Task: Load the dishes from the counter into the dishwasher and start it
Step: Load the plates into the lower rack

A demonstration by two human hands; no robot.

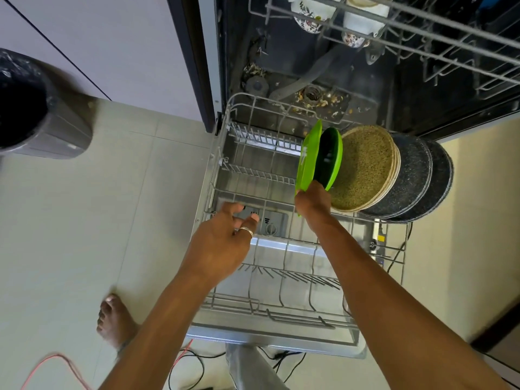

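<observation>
A green plate (308,159) stands on edge near the right of the pulled-out lower rack (253,173), pinched at its bottom rim by the right hand (313,202), whose fingers curl around the edge. It sits just beside a green bowl (330,156), which leans on a row of tan speckled plates (363,167) and dark speckled plates (413,175). The left hand (222,240), fingers loosely bent and holding nothing, hovers over the bare tines at the rack's left. The step appears to be seating the plate. It is best lowered upright into a slot between tines, clear of the bowl so water can reach both faces, and released only once it stands unaided. Cups (306,15) hang in the upper rack (422,38), and food debris (312,97) litters the tub floor.
</observation>
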